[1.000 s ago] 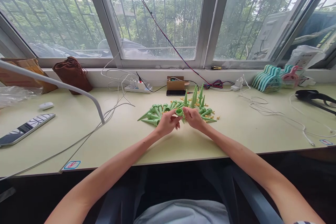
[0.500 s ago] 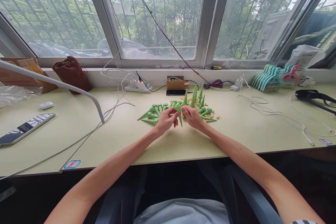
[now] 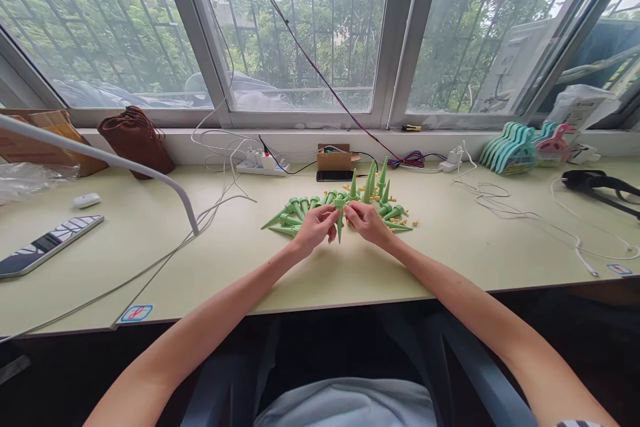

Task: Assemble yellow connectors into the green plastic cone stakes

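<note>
A green plant watering spike (image 3: 340,227) hangs point down between my hands, its ribbed cap at the top. My left hand (image 3: 317,227) grips it near the cap with thumb and fingers. Close against the spike's right side, my right hand (image 3: 367,221) is closed in a pinch; what lies between its fingertips is too small to make out. Behind and to the left lie several more green spikes (image 3: 287,219), caps toward the middle. On the right, some spikes (image 3: 370,185) stand upright among small yellow valve pieces (image 3: 415,223).
A phone (image 3: 334,176) and an open cardboard box (image 3: 334,159) sit behind the pile. White cables (image 3: 520,210) trail over the table (image 3: 465,247) on the right. Farther left are a grey curved tube (image 3: 170,183), a brown pouch (image 3: 137,143) and a patterned flat case (image 3: 53,245).
The held spike has turned from slightly tilted to nearly vertical, its tip shifting left. Both hands stay in almost the same place.
</note>
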Demonstrator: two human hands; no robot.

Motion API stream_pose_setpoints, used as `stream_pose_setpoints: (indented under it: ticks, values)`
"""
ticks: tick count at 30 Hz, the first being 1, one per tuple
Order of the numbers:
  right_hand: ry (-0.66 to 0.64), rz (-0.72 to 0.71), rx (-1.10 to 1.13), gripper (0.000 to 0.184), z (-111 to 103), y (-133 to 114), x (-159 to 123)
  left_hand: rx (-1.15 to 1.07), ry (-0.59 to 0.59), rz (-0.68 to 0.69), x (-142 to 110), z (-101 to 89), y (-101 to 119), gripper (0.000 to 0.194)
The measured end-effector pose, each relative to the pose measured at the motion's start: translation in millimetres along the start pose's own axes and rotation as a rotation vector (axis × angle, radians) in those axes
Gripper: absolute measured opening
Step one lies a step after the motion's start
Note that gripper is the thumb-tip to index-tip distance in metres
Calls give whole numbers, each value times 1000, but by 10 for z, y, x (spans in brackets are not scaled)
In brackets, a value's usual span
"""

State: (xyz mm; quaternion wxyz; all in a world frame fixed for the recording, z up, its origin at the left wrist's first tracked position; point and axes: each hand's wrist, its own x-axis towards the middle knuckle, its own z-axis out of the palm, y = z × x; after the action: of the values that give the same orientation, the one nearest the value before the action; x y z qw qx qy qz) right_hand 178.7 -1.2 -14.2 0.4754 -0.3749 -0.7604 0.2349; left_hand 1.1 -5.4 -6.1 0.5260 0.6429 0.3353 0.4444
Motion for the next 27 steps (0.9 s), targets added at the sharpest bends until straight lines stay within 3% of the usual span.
stream_pose_setpoints:
  ticks: [27]
  values:
    - [-8, -23, -21, 34, -17, 2, 2, -265, 12, -197, 5, 5, 72, 52]
